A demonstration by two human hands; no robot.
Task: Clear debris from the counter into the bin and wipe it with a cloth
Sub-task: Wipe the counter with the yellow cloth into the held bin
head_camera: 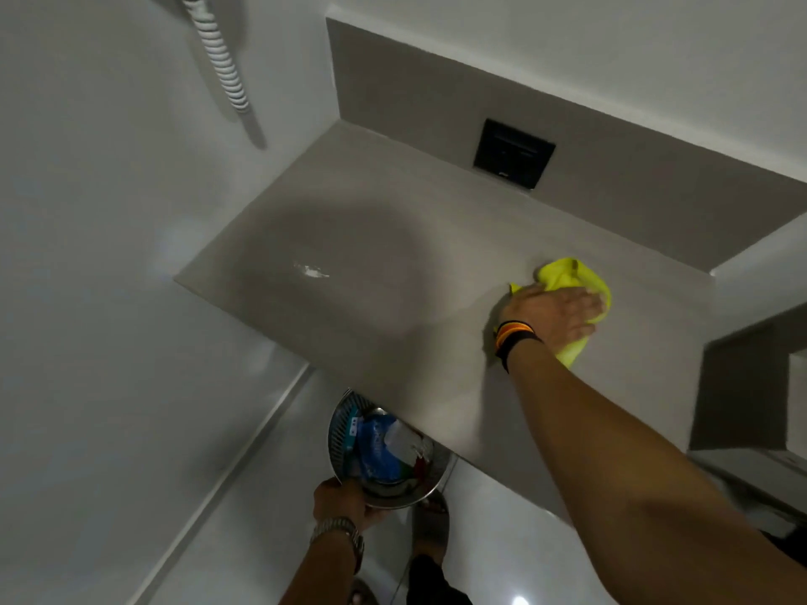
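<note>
My right hand (pixel 553 315) presses a crumpled yellow cloth (pixel 574 277) flat on the grey counter (pixel 371 238), toward its right side. A small patch of white debris (pixel 311 270) lies on the counter to the left, well apart from the cloth. Below the counter's front edge, my left hand (pixel 343 502) grips the rim of a round metal bin (pixel 345 434). The bin holds blue and white wrappers, and its far side is hidden under the counter edge.
A black square plate (pixel 514 153) is set in the grey backsplash behind the counter. A white ribbed hose (pixel 222 67) hangs on the left wall. A recessed niche (pixel 751 386) opens at the right. My sandalled foot (pixel 430 524) stands on the glossy floor below.
</note>
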